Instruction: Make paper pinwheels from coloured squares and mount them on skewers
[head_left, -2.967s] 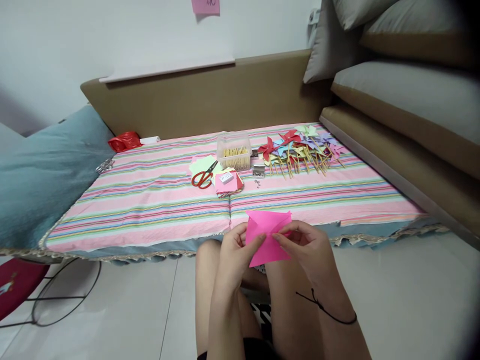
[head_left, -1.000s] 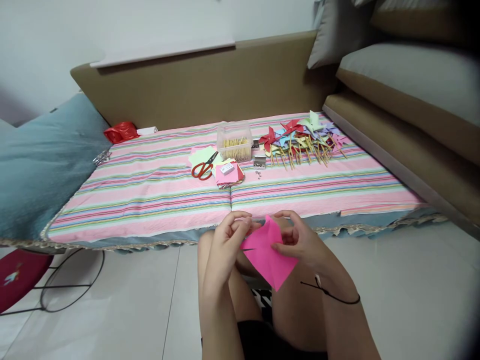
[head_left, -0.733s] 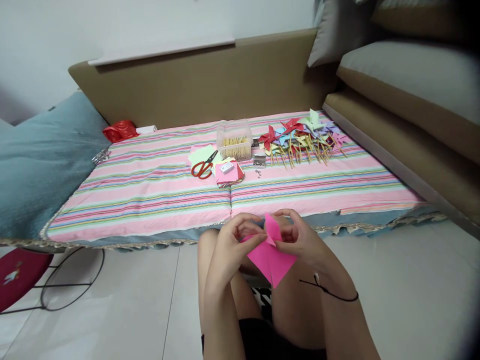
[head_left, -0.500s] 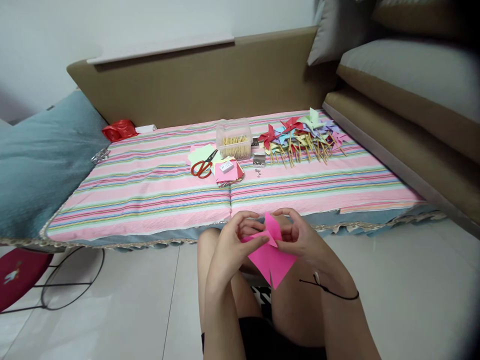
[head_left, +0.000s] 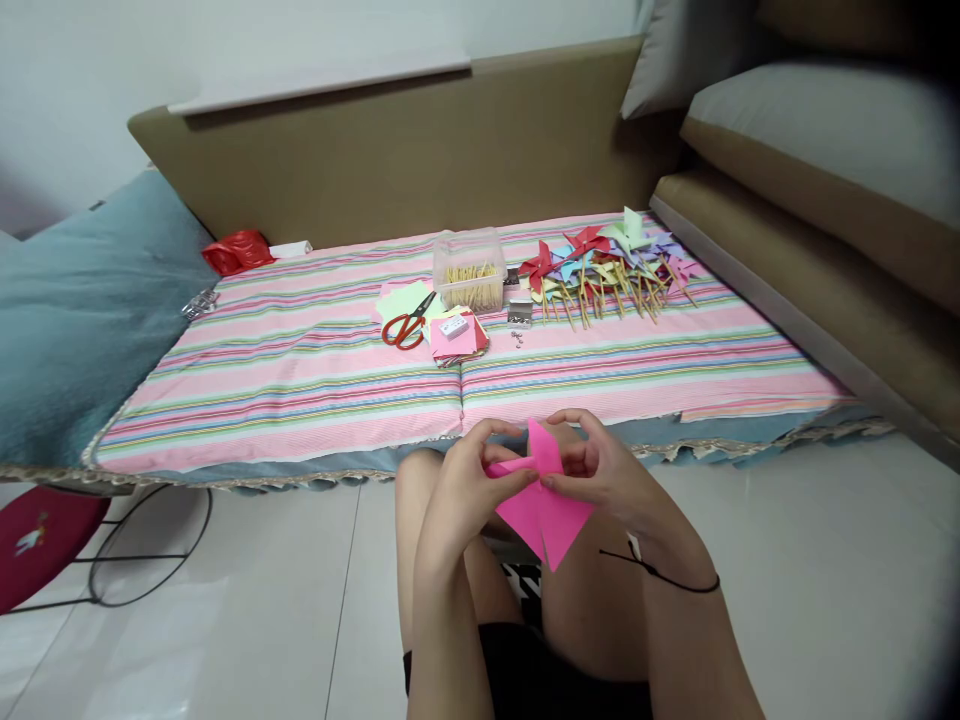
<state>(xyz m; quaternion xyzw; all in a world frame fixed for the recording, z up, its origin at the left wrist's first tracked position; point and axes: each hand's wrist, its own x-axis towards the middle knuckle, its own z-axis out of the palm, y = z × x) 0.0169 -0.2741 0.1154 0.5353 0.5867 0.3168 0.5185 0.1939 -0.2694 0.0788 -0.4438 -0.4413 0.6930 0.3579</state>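
A bright pink sheet of paper (head_left: 546, 520), slit from its corners and partly folded, is held above my lap. My left hand (head_left: 474, 472) pinches its left side, the thumb pressed near the centre. My right hand (head_left: 600, 468) grips the right side, its thumb also close to the middle. One pink flap stands up between the two hands, and a narrow slit shows at the lower edge. The fingers behind the paper are partly hidden.
On the striped cover (head_left: 300, 400) lie red-handled scissors (head_left: 405, 328), a stack of coloured paper (head_left: 459, 342), a clear box of sticks (head_left: 471, 285), a small box of metal pieces (head_left: 519, 313) and several finished paper pinwheels (head_left: 600, 262). A red bag (head_left: 238, 252) sits far left.
My thumbs have pressed the folded flap flatter towards the centre of the pink paper. Both hands stay in nearly the same place; the view has shifted slightly.
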